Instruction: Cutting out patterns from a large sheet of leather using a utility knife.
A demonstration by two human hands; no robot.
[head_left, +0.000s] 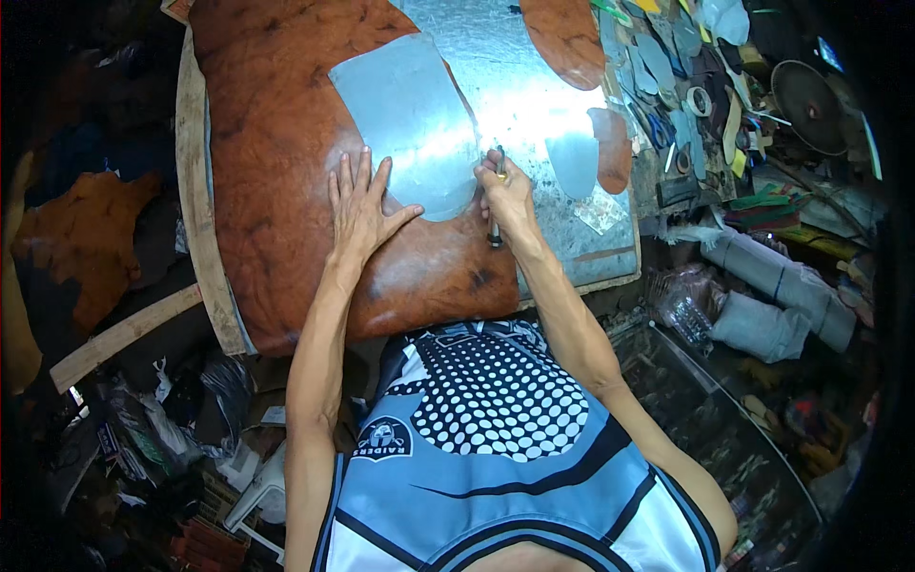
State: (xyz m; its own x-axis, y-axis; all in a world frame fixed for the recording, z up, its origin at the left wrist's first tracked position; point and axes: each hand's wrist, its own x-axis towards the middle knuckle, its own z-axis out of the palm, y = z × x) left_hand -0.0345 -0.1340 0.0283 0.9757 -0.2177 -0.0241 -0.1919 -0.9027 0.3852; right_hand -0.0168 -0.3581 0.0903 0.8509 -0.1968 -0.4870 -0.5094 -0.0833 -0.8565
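A sheet of mottled reddish-brown leather (272,133) covers the left side of the work table. On it lies a flat grey template (405,105) with a rounded near end. My left hand (360,210) is spread flat, its fingers at the template's left edge and its thumb reaching across the near end. Beside the right edge of the template, my right hand (511,198) grips a slim metal-handled tool (494,229) with a dark end. The tool's working tip is too small to make out.
The metal tabletop (596,253) carries a smaller grey template (572,162) and brown leather pieces (613,153). Scissors, a tape roll (699,101) and several loose patterns crowd the right. A wooden strip (193,143) edges the left side; leather scraps (91,238) hang beyond it.
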